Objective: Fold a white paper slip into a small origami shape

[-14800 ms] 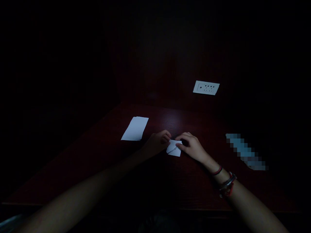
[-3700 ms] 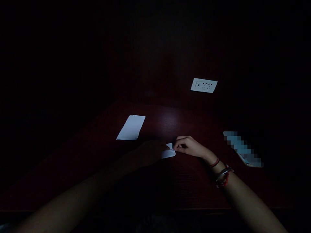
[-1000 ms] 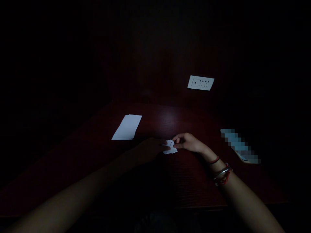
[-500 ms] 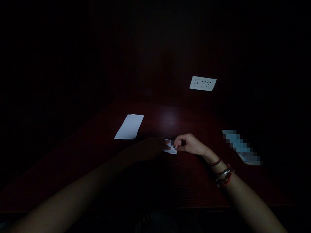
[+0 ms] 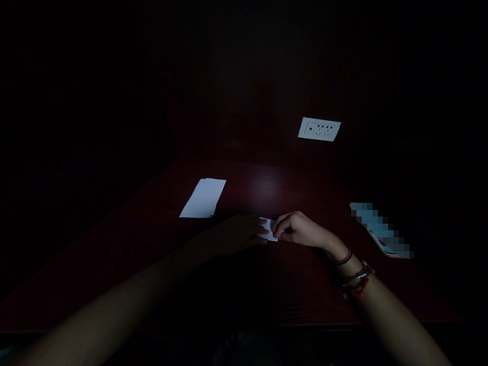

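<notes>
A small folded piece of white paper [image 5: 271, 235] lies on the dark red table between my hands. My left hand [image 5: 240, 234], mostly in shadow, reaches in from the left with its fingers stretched out and their tips resting on the paper. At the paper's right edge, my right hand [image 5: 299, 229] has its fingers curled and pressed together on it. The fingers of both hands cover part of the paper, so its exact folds cannot be made out.
Loose white sheets [image 5: 204, 198] lie stacked at the left back of the table [image 5: 305, 284]. To the right is a phone-shaped object [image 5: 381, 231], its face blurred out. A white socket plate [image 5: 319, 129] is on the back wall. The surroundings are very dark.
My right hand's fingers have moved down onto the paper's right side, and a raised flap there now lies flatter. My left hand's fingers are spread slightly wider.
</notes>
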Action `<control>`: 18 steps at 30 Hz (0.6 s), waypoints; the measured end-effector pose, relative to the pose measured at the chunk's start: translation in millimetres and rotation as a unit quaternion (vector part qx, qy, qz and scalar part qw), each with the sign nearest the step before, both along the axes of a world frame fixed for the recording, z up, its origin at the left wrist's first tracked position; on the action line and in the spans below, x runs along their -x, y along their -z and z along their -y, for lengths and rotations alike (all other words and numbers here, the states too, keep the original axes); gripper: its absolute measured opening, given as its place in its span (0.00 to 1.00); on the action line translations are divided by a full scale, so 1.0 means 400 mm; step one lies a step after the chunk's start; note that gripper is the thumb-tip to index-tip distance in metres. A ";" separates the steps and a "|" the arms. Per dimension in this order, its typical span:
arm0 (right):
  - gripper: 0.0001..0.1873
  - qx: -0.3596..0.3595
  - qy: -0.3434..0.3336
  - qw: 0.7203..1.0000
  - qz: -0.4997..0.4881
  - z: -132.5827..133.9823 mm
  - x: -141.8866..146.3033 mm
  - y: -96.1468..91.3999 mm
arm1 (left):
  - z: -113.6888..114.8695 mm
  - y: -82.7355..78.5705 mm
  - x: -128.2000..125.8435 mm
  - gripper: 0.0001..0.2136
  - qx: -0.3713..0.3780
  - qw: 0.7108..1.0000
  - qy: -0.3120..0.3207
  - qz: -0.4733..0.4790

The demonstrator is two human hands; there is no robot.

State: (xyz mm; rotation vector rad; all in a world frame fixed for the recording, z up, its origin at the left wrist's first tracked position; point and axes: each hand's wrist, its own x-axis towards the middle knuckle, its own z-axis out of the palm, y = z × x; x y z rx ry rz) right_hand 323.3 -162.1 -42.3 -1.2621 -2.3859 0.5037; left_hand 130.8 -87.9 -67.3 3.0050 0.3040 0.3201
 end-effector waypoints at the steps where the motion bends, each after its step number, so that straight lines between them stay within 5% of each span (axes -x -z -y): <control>1: 0.12 0.003 0.001 1.000 0.002 0.001 -0.001 -0.001 | 0.004 -0.002 0.001 0.15 -0.010 1.000 0.001 0.001; 18: 0.12 0.034 -0.012 0.998 0.058 0.017 0.002 -0.028 | 0.023 -0.004 0.002 0.17 0.011 1.000 -0.019 -0.013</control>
